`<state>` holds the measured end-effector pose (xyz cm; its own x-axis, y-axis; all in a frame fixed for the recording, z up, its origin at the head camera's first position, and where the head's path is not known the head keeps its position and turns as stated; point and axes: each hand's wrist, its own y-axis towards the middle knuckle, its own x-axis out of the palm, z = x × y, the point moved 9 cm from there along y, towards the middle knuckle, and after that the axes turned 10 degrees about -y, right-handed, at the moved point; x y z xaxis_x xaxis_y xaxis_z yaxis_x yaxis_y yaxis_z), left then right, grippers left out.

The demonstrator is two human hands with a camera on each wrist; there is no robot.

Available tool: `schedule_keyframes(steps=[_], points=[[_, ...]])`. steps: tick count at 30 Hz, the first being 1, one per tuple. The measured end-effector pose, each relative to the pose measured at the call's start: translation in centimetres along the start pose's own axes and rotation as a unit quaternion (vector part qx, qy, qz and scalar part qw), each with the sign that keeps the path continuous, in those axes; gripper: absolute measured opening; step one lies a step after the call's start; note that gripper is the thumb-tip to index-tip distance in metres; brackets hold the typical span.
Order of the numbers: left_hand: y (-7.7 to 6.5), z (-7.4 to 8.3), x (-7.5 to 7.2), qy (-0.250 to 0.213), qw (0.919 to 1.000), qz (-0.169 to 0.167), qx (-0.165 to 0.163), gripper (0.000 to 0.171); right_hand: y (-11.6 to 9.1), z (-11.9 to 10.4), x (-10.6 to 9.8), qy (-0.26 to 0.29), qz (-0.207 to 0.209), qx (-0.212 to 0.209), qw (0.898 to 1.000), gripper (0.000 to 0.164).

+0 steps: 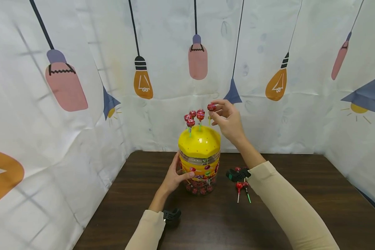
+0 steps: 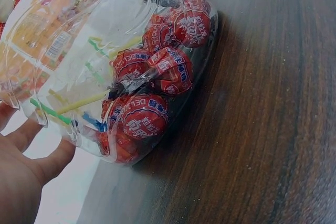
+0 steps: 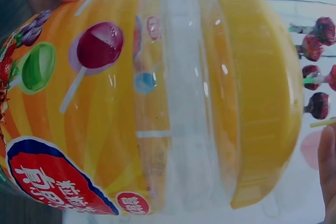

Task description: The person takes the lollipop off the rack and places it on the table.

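A clear candy jar [image 1: 203, 170] with an orange label and a yellow domed lid [image 1: 197, 144] stands on the table. Several red-wrapped lollipops [image 1: 190, 122] are stuck upright in small holes in the lid. My left hand [image 1: 172, 178] holds the jar's left side, thumb across the front. Above the lid's right edge, my right hand [image 1: 227, 119] pinches a lollipop [image 1: 211, 107], wrapped head up and yellow stick down. Through the plastic in the left wrist view, more lollipops [image 2: 144, 115] are piled at the jar's bottom. The right wrist view shows the label and lid close up.
Loose lollipops [image 1: 239, 186] lie on the dark wooden table [image 1: 287, 194] right of the jar, partly hidden by the right wrist's strap. A white curtain [image 1: 175, 104] printed with lamps hangs behind the table and along both sides.
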<state>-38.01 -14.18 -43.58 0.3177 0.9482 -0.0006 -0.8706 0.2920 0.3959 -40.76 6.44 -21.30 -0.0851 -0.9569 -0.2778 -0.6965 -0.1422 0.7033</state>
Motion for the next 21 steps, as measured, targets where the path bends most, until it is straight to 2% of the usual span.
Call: schedule_keyframes(steps=[8,21], points=[[0.0,0.0,0.0,-0.002,1.0,0.0,0.0,0.097,-0.9,0.0,-0.8,0.029,0.002,0.013,0.999,0.034],[0.0,0.1,0.1,-0.004,1.0,-0.003,0.006,0.096,-3.7,1.7,-2.2,0.071,-0.005,0.046,0.996,0.032]])
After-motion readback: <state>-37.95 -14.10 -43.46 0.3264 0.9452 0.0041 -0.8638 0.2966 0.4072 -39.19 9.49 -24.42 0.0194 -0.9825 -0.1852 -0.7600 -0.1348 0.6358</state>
